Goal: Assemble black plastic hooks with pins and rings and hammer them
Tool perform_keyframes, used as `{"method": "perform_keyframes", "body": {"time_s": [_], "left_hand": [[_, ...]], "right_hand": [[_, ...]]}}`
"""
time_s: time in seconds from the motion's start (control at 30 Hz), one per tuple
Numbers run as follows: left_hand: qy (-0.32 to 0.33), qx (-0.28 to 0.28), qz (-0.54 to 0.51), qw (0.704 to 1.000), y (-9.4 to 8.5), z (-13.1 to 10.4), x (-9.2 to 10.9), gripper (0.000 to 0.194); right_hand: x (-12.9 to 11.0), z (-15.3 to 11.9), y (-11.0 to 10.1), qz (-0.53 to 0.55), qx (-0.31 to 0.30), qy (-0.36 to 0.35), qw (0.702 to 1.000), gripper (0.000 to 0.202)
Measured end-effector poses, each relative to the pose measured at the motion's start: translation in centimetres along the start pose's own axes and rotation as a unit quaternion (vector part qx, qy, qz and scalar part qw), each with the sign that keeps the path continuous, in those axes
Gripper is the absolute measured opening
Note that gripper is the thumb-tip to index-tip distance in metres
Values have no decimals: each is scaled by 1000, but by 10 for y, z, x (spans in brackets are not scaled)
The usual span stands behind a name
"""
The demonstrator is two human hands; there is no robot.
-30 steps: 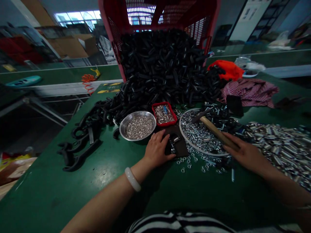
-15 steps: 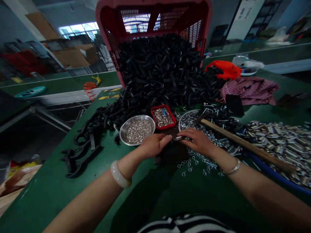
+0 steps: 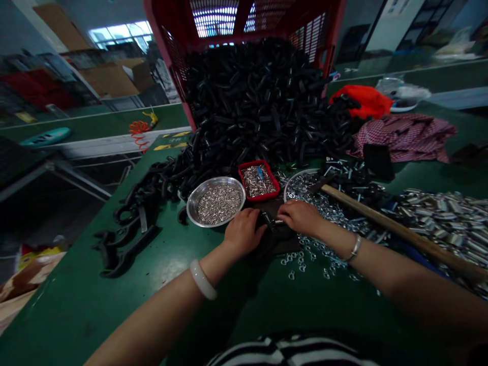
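Note:
My left hand (image 3: 243, 233) is closed on a black plastic part (image 3: 263, 219), most of which is hidden by the fingers and shadow. From the right, my right hand (image 3: 301, 217) pinches a small ridged metal piece, like a spring or screw (image 3: 279, 221), against that part. Both hands are low over a dark plate (image 3: 285, 246) on the green table. Just beyond my left hand stand a round metal bowl (image 3: 194, 216) of tiny metal pieces and a red tray (image 3: 278, 192) of small pins. Loose metal rings (image 3: 301, 268) lie beside the plate.
A red crate (image 3: 168, 66) spills a heap of black plastic parts (image 3: 244, 117) onto the table. At the right, a wooden-handled hammer (image 3: 381, 218) lies across small hardware, near a pile of metal cylinders (image 3: 453, 218). Several black parts (image 3: 129, 249) lie at left.
My left hand has turned more palm-down over the black part, which now shows between the hands. My right fingers have drawn together on the small metal piece. The whole view has shifted slightly.

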State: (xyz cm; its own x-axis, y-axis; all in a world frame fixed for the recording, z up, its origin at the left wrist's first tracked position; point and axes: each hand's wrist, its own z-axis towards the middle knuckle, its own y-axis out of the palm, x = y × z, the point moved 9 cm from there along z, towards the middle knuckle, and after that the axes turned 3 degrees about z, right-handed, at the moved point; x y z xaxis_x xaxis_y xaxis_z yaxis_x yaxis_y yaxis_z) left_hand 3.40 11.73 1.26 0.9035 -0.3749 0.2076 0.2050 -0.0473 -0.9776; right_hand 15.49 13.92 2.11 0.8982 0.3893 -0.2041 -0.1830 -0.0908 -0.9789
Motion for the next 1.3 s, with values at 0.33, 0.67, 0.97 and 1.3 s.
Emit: {"method": "perform_keyframes", "body": {"time_s": [0.33, 0.67, 0.97, 1.3], "left_hand": [[14, -34, -103, 994, 12, 10, -9, 60], [-17, 3, -123, 992, 11, 8, -13, 56], [21, -32, -134, 990, 16, 5, -10, 55], [15, -22, -160, 987, 16, 6, -14, 57]], "right_hand": [[14, 129, -23, 26, 48, 108, 993, 28], [25, 128, -54, 96, 178, 135, 970, 27], [12, -12, -13, 496, 217, 71, 838, 29], [17, -32, -4, 438, 268, 67, 856, 25]]}}
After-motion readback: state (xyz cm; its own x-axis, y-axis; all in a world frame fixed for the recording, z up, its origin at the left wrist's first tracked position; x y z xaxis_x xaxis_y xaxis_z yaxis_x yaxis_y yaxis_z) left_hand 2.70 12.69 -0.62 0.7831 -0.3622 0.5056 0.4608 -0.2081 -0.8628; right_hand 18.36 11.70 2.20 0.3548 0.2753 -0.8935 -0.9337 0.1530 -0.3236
